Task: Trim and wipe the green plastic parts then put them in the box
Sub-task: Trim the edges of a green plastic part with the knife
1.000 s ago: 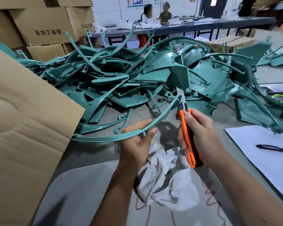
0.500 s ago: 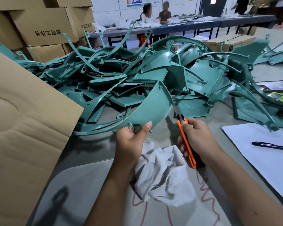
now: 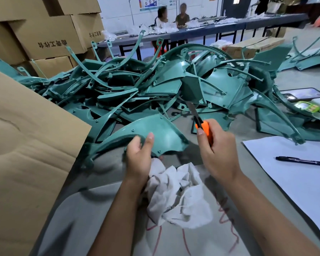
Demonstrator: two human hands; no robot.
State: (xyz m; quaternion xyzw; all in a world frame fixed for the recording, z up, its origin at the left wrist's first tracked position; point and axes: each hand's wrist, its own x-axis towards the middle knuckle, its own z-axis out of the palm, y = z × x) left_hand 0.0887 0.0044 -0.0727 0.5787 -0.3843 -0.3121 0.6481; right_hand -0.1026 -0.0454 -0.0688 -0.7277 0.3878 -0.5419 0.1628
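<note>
Head view: a green plastic part [image 3: 151,133] is gripped above the surface [image 3: 220,133] by the left hand [image 3: 139,156], face up for trimming; the utility knife [image 3: 201,122] is clenched in the right hand's [image 3: 216,154] fingers [image 3: 203,139].

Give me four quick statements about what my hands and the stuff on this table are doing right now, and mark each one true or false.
1. The right hand grips an orange utility knife with its blade out. True.
2. The left hand holds a green plastic part. True.
3. The white rag is draped over the pile of green parts. False: it lies crumpled below the hands.
4. The black pen lies on the cardboard. False: it lies on the white sheet.
</note>
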